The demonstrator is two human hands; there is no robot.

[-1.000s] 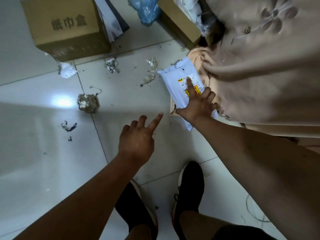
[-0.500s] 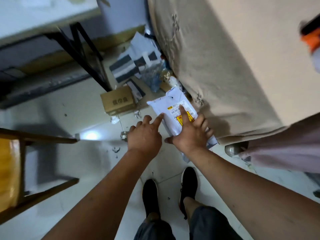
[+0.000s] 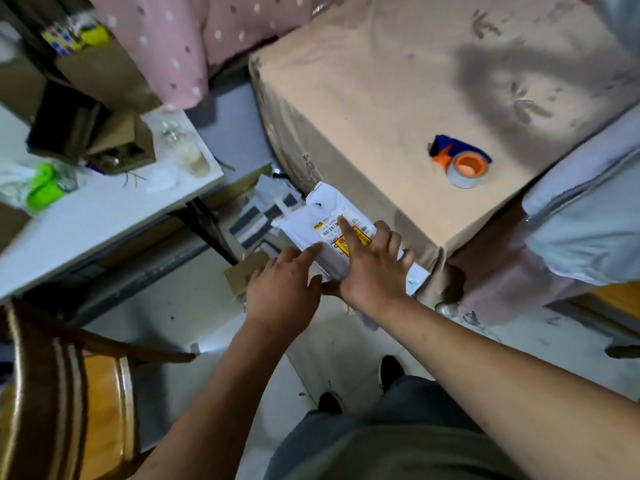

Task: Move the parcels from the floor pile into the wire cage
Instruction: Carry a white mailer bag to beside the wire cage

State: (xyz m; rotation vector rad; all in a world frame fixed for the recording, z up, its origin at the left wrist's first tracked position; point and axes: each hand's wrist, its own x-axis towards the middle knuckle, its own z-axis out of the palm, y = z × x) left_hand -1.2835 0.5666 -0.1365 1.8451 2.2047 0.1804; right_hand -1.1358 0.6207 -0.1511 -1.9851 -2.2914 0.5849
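I have the right hand [image 3: 372, 271] spread on top of the flat white plastic mailer parcel [image 3: 325, 211], forefinger across its yellow label and thumb seemingly tucked under the near edge, pinching it. The left hand [image 3: 282, 292] only touches the left edge with an outstretched forefinger. The parcel hangs clear of the floor, just beside the peach cloth-covered block [image 3: 381, 98], with no wire cage in view, so for the carry I'd slip the left thumb underneath, hold the limp bag level and find the cage before releasing.
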